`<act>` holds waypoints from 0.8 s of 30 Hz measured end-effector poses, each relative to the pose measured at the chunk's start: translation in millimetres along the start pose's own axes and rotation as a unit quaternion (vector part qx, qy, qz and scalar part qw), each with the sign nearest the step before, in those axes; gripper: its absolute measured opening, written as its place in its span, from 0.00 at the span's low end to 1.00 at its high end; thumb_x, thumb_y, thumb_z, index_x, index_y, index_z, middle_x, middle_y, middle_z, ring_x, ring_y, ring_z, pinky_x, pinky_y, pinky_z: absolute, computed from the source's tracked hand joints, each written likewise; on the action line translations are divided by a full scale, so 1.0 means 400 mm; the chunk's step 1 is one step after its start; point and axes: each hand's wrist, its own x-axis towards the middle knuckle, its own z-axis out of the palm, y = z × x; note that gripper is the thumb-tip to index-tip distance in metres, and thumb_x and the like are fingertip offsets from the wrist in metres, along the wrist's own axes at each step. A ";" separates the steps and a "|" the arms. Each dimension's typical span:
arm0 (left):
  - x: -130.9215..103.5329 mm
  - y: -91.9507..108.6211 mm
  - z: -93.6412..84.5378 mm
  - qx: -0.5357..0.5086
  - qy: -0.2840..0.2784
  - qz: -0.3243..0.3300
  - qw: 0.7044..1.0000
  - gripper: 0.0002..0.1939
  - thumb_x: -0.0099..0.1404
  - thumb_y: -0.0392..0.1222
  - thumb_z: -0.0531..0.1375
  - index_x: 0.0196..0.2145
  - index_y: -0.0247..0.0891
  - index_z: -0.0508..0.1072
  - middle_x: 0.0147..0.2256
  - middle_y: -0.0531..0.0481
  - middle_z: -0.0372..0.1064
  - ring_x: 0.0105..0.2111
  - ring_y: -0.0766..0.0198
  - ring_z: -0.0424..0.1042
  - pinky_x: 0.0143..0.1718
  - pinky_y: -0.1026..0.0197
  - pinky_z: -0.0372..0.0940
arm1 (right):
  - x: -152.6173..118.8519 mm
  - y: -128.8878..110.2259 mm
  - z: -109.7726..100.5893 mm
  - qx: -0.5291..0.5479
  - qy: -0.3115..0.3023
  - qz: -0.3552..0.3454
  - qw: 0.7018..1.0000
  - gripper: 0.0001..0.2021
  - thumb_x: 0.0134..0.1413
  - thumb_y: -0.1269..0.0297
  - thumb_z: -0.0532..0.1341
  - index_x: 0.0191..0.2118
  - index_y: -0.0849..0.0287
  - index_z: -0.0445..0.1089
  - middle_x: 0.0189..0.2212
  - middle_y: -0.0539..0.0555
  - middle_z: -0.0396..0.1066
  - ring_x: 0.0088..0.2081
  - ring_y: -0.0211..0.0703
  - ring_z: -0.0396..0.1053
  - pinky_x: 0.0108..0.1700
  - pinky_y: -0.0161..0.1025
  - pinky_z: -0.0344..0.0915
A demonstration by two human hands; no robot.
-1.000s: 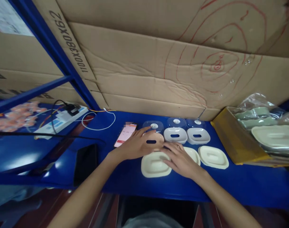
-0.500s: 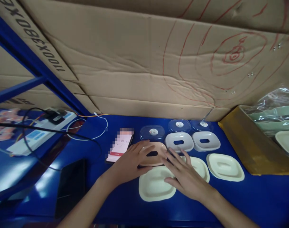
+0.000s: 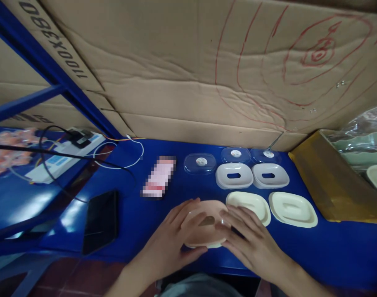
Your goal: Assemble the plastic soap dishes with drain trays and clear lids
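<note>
L hand (image 3: 176, 235) & R hand (image 3: 254, 237) both gripping 1 peachy smooth dish (image 3: 207, 237) w/ slot, btwn 'em. Past 'em: 2 glossy white slotted dishes (image 3: 247, 176), 3 clear rounded lids (image 3: 193, 166). Nr R: 2 cream trays (image 3: 293, 209).

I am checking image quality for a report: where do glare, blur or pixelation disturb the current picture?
Head view: pale glare streaks the blue tabletop at left; head view: coarse pixel blocks cover the phone screen; head view: the orange packets look soft, and the peach dish seems slightly soft too.

Seemingly a workshop, blue worktable (image 3: 346, 249), blue frame (image 3: 30, 49), cardboard backing (image 3: 163, 95), carton (image 3: 318, 181) of bagged pieces (image 3: 363, 142), power strip (image 3: 41, 173)
</note>
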 end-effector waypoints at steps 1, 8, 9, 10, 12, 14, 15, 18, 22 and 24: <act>-0.013 0.004 0.011 -0.007 -0.008 -0.005 1.000 0.33 0.71 0.46 0.67 0.68 0.44 0.61 0.69 0.39 0.61 0.70 0.44 0.60 0.65 0.40 0.68 | -0.012 -0.010 0.004 0.000 -0.001 0.002 1.000 0.15 0.75 0.66 0.57 0.60 0.54 0.74 0.65 0.51 0.72 0.67 0.54 0.65 0.66 0.55 0.65; -0.049 0.004 0.030 -0.018 -0.006 -0.026 0.999 0.32 0.73 0.45 0.66 0.70 0.45 0.60 0.71 0.38 0.56 0.71 0.45 0.58 0.65 0.39 0.68 | -0.048 -0.035 0.037 -0.026 -0.011 0.005 1.000 0.17 0.74 0.65 0.58 0.63 0.55 0.73 0.66 0.52 0.71 0.68 0.56 0.64 0.66 0.56 0.66; -0.052 0.003 0.030 -0.016 -0.005 -0.028 0.999 0.32 0.73 0.45 0.66 0.70 0.45 0.60 0.71 0.38 0.57 0.71 0.45 0.58 0.65 0.39 0.69 | -0.050 -0.036 0.039 -0.031 -0.013 0.002 0.999 0.17 0.74 0.66 0.58 0.63 0.54 0.72 0.66 0.52 0.71 0.68 0.57 0.64 0.66 0.56 0.66; -0.055 0.001 0.030 -0.016 -0.003 -0.029 0.999 0.32 0.73 0.45 0.66 0.70 0.45 0.60 0.71 0.38 0.58 0.71 0.45 0.58 0.65 0.39 0.69 | -0.052 -0.036 0.041 -0.036 -0.015 -0.001 0.999 0.17 0.73 0.66 0.58 0.63 0.54 0.72 0.66 0.52 0.70 0.68 0.58 0.64 0.66 0.57 0.66; -0.063 0.001 0.032 -0.014 -0.001 -0.027 1.000 0.32 0.73 0.45 0.67 0.70 0.46 0.61 0.70 0.39 0.59 0.72 0.44 0.58 0.65 0.39 0.69 | -0.059 -0.038 0.044 -0.048 -0.016 -0.009 0.999 0.19 0.73 0.69 0.58 0.65 0.55 0.71 0.68 0.54 0.69 0.68 0.60 0.63 0.65 0.59 0.66; -0.069 0.001 0.037 -0.011 -0.002 -0.024 1.000 0.33 0.71 0.44 0.68 0.69 0.47 0.62 0.70 0.41 0.60 0.72 0.43 0.57 0.64 0.39 0.69 | -0.068 -0.040 0.047 -0.063 -0.021 -0.020 0.998 0.21 0.71 0.71 0.57 0.66 0.56 0.70 0.69 0.55 0.67 0.69 0.62 0.62 0.65 0.59 0.66; -0.072 0.001 0.041 -0.009 -0.003 -0.023 1.000 0.33 0.71 0.44 0.69 0.69 0.47 0.63 0.70 0.41 0.60 0.72 0.43 0.58 0.64 0.38 0.70 | -0.072 -0.041 0.049 -0.069 -0.025 -0.025 0.997 0.22 0.71 0.72 0.57 0.67 0.57 0.69 0.70 0.56 0.66 0.70 0.63 0.61 0.65 0.60 0.66; -0.075 -0.005 0.051 -0.010 -0.010 -0.022 1.000 0.34 0.70 0.42 0.70 0.68 0.47 0.63 0.69 0.41 0.61 0.72 0.43 0.58 0.64 0.38 0.70 | -0.072 -0.041 0.054 -0.072 -0.044 -0.029 0.996 0.23 0.70 0.72 0.58 0.67 0.57 0.69 0.70 0.56 0.66 0.70 0.63 0.61 0.66 0.60 0.66; -0.047 -0.025 0.035 -0.009 -0.008 -0.022 1.000 0.38 0.68 0.41 0.72 0.70 0.48 0.61 0.70 0.40 0.60 0.72 0.43 0.58 0.66 0.37 0.67 | -0.024 -0.014 0.044 -0.047 -0.055 -0.014 0.997 0.20 0.71 0.70 0.59 0.65 0.56 0.71 0.67 0.57 0.69 0.68 0.61 0.66 0.66 0.60 0.67; -0.007 -0.040 0.009 0.001 -0.015 -0.018 1.000 0.39 0.68 0.43 0.71 0.71 0.49 0.59 0.71 0.39 0.57 0.72 0.42 0.58 0.68 0.35 0.64 | 0.018 0.012 0.027 -0.028 -0.057 -0.005 0.998 0.19 0.72 0.67 0.60 0.65 0.56 0.71 0.66 0.58 0.70 0.67 0.60 0.67 0.67 0.61 0.66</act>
